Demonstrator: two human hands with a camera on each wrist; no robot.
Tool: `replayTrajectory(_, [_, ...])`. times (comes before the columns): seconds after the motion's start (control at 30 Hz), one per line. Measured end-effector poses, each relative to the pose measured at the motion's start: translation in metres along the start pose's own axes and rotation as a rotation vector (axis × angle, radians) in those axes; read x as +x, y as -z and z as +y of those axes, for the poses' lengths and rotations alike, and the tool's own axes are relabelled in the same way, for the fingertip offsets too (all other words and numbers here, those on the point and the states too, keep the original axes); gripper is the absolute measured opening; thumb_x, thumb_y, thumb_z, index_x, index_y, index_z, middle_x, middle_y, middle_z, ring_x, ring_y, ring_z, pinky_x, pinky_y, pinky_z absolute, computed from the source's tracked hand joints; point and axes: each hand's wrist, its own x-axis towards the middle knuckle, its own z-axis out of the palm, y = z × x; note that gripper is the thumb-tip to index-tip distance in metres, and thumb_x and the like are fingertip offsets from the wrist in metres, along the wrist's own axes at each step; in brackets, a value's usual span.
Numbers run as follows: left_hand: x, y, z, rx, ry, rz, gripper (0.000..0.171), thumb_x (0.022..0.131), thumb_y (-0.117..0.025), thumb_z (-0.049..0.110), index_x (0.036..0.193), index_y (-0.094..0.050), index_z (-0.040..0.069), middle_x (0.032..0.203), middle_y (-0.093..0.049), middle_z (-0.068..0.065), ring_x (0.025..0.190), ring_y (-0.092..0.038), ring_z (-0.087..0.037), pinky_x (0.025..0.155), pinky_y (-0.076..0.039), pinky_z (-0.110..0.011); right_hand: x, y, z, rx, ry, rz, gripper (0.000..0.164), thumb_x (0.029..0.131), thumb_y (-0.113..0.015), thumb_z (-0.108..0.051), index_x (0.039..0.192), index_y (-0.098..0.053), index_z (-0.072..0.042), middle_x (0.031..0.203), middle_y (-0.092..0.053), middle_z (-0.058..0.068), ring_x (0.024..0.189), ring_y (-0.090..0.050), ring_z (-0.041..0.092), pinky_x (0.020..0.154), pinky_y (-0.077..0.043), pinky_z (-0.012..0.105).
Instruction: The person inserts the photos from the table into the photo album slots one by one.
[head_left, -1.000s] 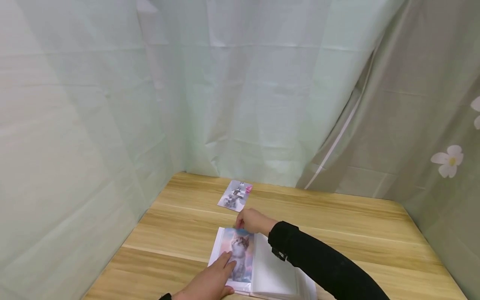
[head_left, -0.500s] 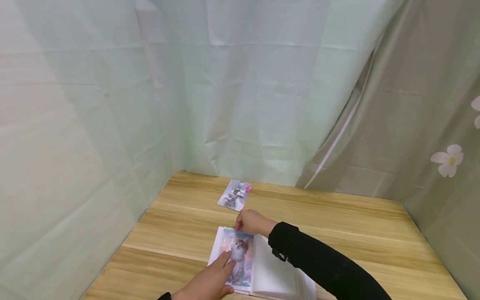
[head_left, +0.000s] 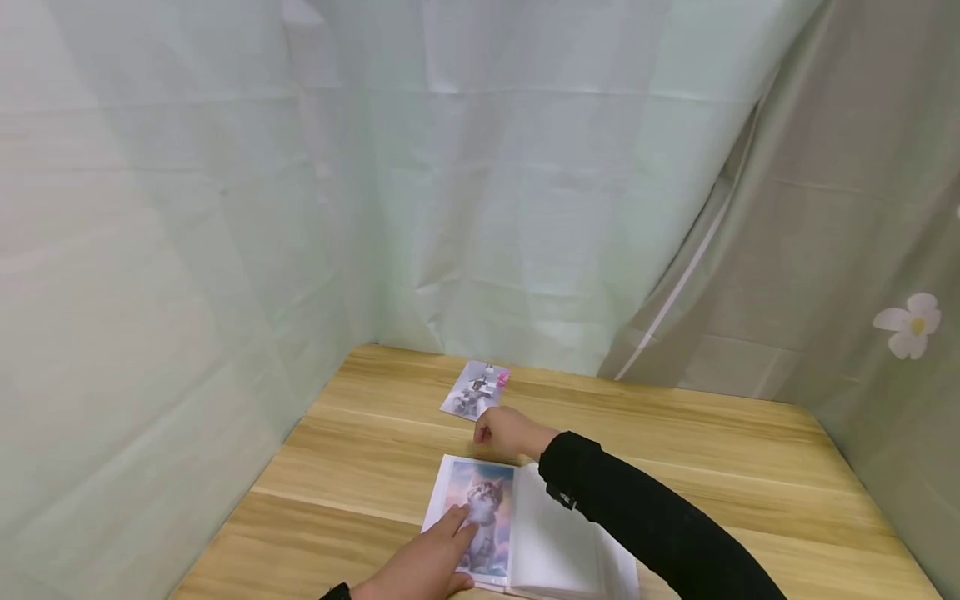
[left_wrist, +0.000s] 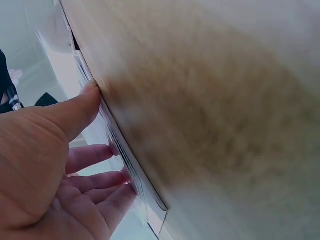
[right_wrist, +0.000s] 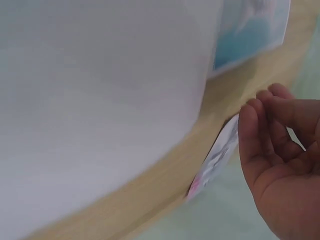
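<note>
An opened photo album [head_left: 558, 537] lies on the table. Its left page carries a picture of a kitten [head_left: 487, 496] against pink and blue clouds, in a clear sleeve; the facing page is white. My left hand [head_left: 416, 560] rests on that left page, fingers extended over the lower part of the kitten picture. In the left wrist view the thumb [left_wrist: 80, 107] lies at the album's near edge. Just beyond the album's top edge, my right hand [head_left: 508, 432] hovers with curled fingers and nothing between them. In the right wrist view its fingertips are close together near the thumb.
Farther back on the wooden table [head_left: 675, 433] lies a loose photo [head_left: 474, 390], grey with a pink patch, just past the right hand. Pale curtains [head_left: 525, 208] hang along the table's back and sides.
My right hand has come off the top of the kitten picture and moved slightly back toward the loose photo. The picture sits a little lower in its sleeve. The left hand stays in place.
</note>
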Motion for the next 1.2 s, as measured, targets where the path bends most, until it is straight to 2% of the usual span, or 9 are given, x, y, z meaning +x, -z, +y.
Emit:
replayTrajectory(0.2, [0.002,-0.003,0.002,0.021,-0.012,0.023,0.060,0.087,-0.077,0.038,0.130,-0.061,-0.002,0.141,-0.052,-0.023,0.130,-0.053,-0.034,0.101,-0.050,-0.036,0.015,0.001,0.016,-0.023,-0.022,0.063,0.016,0.089,-0.065,0.005,0.100,-0.075,-0.001,0.096,-0.073,0.006,0.094,-0.067,0.022,0.086,-0.055,0.034])
replayTrajectory(0.33, [0.006,-0.003,0.004,0.021,-0.010,0.025,0.059,0.087,-0.077,0.038,0.129,-0.061,-0.001,0.141,-0.053,-0.022,0.129,-0.054,-0.033,0.100,-0.050,-0.035,0.023,0.003,0.024,-0.056,-0.087,0.064,0.023,0.089,-0.068,0.001,0.112,-0.073,-0.002,0.109,-0.072,0.009,0.108,-0.066,0.025,0.094,-0.053,0.037])
replayTrajectory(0.47, [0.008,-0.002,0.005,-0.013,0.018,-0.018,0.059,0.087,-0.077,0.038,0.130,-0.061,0.000,0.142,-0.052,-0.021,0.131,-0.052,-0.032,0.099,-0.051,-0.034,0.026,0.000,0.027,-0.080,-0.137,0.038,0.030,0.090,-0.067,-0.003,0.121,-0.070,-0.004,0.120,-0.069,0.009,0.117,-0.062,0.025,0.101,-0.049,0.038])
replayTrajectory(0.6, [0.010,-0.002,0.004,-0.052,0.037,-0.072,0.060,0.088,-0.075,0.039,0.132,-0.061,0.002,0.144,-0.051,-0.019,0.134,-0.049,-0.032,0.097,-0.053,-0.033,0.022,-0.007,0.028,-0.102,-0.163,-0.036,0.039,0.095,-0.062,-0.005,0.134,-0.062,-0.007,0.138,-0.059,0.011,0.129,-0.054,0.026,0.108,-0.043,0.037])
replayTrajectory(0.77, [0.009,-0.005,0.003,-0.046,0.018,-0.049,0.061,0.087,-0.076,0.040,0.132,-0.061,0.001,0.143,-0.051,-0.020,0.134,-0.049,-0.033,0.098,-0.052,-0.034,0.019,-0.010,0.027,-0.215,-0.110,-0.121,0.050,0.096,-0.054,0.000,0.145,-0.053,-0.008,0.149,-0.049,0.011,0.137,-0.047,0.025,0.114,-0.036,0.035])
replayTrajectory(1.0, [0.008,-0.010,-0.001,0.021,-0.014,0.024,0.060,0.085,-0.078,0.038,0.128,-0.062,0.000,0.139,-0.054,-0.021,0.130,-0.052,-0.033,0.099,-0.051,-0.034,0.014,-0.006,0.027,-0.277,-0.065,-0.155,0.048,0.096,-0.057,-0.001,0.142,-0.056,-0.012,0.141,-0.058,0.005,0.129,-0.054,0.019,0.110,-0.041,0.031])
replayTrajectory(1.2, [0.007,-0.004,-0.003,-0.021,0.011,-0.015,0.061,0.088,-0.076,0.038,0.132,-0.060,-0.001,0.144,-0.051,-0.023,0.132,-0.051,-0.036,0.098,-0.052,-0.036,0.004,0.001,0.029,-0.279,-0.042,-0.204,0.047,0.097,-0.063,-0.008,0.143,-0.057,-0.016,0.146,-0.054,0.005,0.136,-0.049,0.020,0.112,-0.039,0.032])
